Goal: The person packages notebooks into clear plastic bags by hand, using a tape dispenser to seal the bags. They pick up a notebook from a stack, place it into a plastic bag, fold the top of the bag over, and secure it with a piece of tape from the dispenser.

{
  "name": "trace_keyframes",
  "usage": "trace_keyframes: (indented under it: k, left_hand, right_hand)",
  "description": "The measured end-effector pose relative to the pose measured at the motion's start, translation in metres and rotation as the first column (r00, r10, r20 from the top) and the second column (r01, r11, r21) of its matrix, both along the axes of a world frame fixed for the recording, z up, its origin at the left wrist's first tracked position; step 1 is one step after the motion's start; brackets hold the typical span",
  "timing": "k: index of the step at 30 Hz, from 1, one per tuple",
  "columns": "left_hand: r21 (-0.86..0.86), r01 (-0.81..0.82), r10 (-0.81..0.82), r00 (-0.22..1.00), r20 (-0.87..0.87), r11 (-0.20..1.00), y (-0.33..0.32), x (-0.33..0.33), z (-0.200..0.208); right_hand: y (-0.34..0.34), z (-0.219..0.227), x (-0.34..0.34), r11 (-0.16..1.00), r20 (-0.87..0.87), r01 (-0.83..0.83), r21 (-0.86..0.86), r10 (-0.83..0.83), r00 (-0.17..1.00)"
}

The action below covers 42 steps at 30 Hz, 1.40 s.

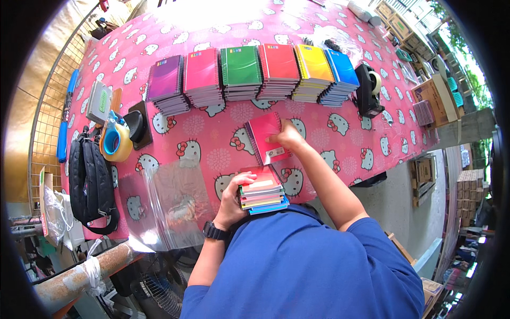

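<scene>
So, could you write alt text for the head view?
A person's right hand holds a pink spiral notebook just beyond a small mixed-colour notebook stack, which the left hand grips near the edge of a pink cat-print table. Farther back, six notebook piles form a row, left to right purple, pink, green, red, yellow and blue.

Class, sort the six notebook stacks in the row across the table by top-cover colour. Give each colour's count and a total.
Purple stack: 1
Pink stack: 1
Green stack: 1
Red stack: 1
Yellow stack: 1
Blue stack: 1
Total: 6
</scene>
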<state>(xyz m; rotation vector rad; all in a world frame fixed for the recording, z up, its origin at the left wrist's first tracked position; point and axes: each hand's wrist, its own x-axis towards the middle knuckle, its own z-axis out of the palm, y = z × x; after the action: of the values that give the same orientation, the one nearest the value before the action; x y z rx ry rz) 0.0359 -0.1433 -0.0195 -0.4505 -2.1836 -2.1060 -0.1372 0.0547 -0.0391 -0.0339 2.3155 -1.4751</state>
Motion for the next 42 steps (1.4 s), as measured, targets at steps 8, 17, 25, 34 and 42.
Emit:
trace_keyframes:
  k: [8, 17, 25, 34, 42]
  left_hand:
    - [0.143, -0.179, 0.176, 0.984, 0.029, 0.974, 0.001, 0.004, -0.02]
    - [-0.051, -0.086, 0.079, 0.988, -0.132, 0.995, -0.013, -0.022, -0.014]
    - [0.103, -0.027, 0.033, 0.997, -0.063, 0.994, 0.036, -0.07, -0.014]
    - [-0.081, -0.206, 0.203, 0.978, -0.041, 0.975, 0.071, -0.08, -0.013]
    - [0.003, -0.373, 0.373, 0.927, -0.031, 0.928, 0.103, -0.077, -0.027]
  right_hand:
    - [-0.012, 0.041, 0.065, 0.602, 0.005, -0.085, -0.794, 0.146, 0.989]
    - [0.012, 0.037, 0.075, 0.629, 0.037, -0.24, -0.739, 0.393, 0.919]
    - [0.03, 0.042, 0.073, 0.874, -0.279, -0.285, -0.394, 0.182, 0.943]
    - [0.049, 0.022, 0.044, 0.81, -0.245, -0.355, -0.467, 0.267, 0.932]
    - [0.064, 0.023, 0.02, 0.707, -0.506, -0.553, -0.44, 0.313, 0.803]
